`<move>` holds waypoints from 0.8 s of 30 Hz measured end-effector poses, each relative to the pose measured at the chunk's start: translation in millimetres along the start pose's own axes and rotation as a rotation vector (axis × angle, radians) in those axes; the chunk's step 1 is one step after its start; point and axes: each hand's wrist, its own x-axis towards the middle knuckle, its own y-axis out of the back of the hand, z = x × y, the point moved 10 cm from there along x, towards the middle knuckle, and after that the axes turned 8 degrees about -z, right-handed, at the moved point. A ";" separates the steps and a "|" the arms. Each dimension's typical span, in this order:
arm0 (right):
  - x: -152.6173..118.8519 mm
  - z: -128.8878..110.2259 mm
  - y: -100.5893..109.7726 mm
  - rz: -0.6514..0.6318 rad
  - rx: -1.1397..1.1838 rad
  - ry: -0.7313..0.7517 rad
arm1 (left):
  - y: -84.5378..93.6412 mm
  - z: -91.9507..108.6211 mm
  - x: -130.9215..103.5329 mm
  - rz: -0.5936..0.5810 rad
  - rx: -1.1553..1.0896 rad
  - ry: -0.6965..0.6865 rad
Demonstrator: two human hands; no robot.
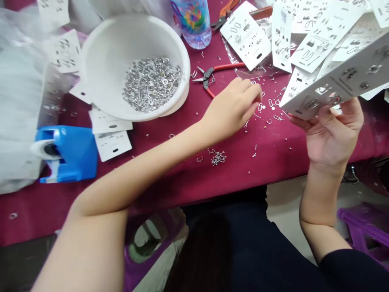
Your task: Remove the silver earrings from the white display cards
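Observation:
My right hand [331, 134] holds up a white jewelry card [337, 87] by its lower edge, tilted, with small metal pieces fixed on its face. My left hand [235, 103] hovers over the red tablecloth with its fingers curled together; whatever may be between the fingertips is hidden. Just beyond it lie red-handled pliers [209, 75], jaws apart, partly covered by the hand. Loose small metal findings [270, 103] are scattered between my two hands. Nearer to me sits a small heap of metal pieces [218, 157].
A white bowl [100, 44] with many small metal parts stands at left. A blue tape dispenser [75, 152] is near it. More jewelry cards [246, 34] pile up at upper right. A bottle [194, 20] and orange-handled pliers [225, 14] are at the back; purple stools [364, 231] are below.

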 end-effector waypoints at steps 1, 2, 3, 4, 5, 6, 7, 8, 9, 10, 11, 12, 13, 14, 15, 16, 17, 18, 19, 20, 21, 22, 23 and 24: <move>-2.1 1.2 6.4 0.014 0.014 -0.012 | -10.5 -3.0 15.8 -0.021 -0.007 -0.002; -4.2 2.6 11.0 0.023 0.031 -0.019 | -19.4 -6.2 31.6 -0.031 -0.010 0.000; -6.1 4.1 14.3 0.029 0.047 -0.023 | -27.5 -9.3 46.8 -0.040 -0.007 0.004; -7.8 5.3 16.2 0.031 0.062 -0.020 | -34.9 -12.5 61.0 -0.051 0.004 0.014; -9.6 7.0 16.6 0.028 0.078 -0.019 | -42.5 -15.7 73.8 -0.070 0.027 0.028; -11.6 8.8 16.4 0.024 0.095 -0.019 | -49.9 -18.5 84.7 -0.097 0.056 0.042; -13.8 10.6 15.3 0.019 0.110 -0.019 | -56.4 -20.4 93.2 -0.123 0.080 0.052; -16.1 12.1 13.1 0.008 0.122 -0.018 | -61.4 -21.6 99.3 -0.143 0.100 0.058; -18.7 12.6 10.2 -0.007 0.131 -0.011 | -64.3 -21.8 102.9 -0.153 0.112 0.061; -21.4 13.1 6.7 -0.026 0.137 -0.007 | -65.2 -21.2 103.9 -0.154 0.112 0.062; -24.2 13.7 2.5 -0.051 0.143 -0.006 | -63.6 -19.7 102.5 -0.147 0.100 0.062; -26.9 14.6 -2.6 -0.084 0.150 -0.009 | -59.7 -17.2 98.8 -0.134 0.077 0.061; -29.5 15.1 -8.3 -0.123 0.161 -0.009 | -53.9 -13.5 92.8 -0.118 0.040 0.057; -32.0 15.4 -13.9 -0.160 0.177 -0.006 | -45.9 -8.6 84.7 -0.100 -0.010 0.052; -34.3 15.2 -20.0 -0.198 0.202 0.003 | -36.5 -2.4 74.9 -0.083 -0.074 0.041; -36.6 14.4 -27.3 -0.242 0.233 0.018 | -26.5 4.7 63.6 -0.073 -0.150 0.029; -39.1 14.1 -36.5 -0.298 0.262 0.026 | -15.5 11.7 51.1 -0.060 -0.236 0.020; -41.8 13.4 -47.4 -0.364 0.296 0.039 | -5.9 18.9 38.0 -0.061 -0.333 0.012; -44.7 12.4 -58.9 -0.430 0.339 0.054 | 3.6 25.6 24.4 -0.058 -0.432 0.007; -47.2 11.9 -69.2 -0.477 0.390 0.066 | 10.9 31.2 10.9 -0.065 -0.524 0.010; -48.8 12.3 -77.9 -0.505 0.439 0.073 | 17.3 36.1 -2.3 -0.068 -0.603 0.011; -49.3 14.0 -85.2 -0.515 0.482 0.069 | 21.5 38.9 -15.0 -0.073 -0.666 0.025; -49.2 15.9 -91.8 -0.523 0.519 0.063 | 25.0 40.2 -26.9 -0.068 -0.716 0.042; -49.3 17.7 -99.0 -0.546 0.539 0.052 | 27.5 40.3 -37.9 -0.059 -0.755 0.062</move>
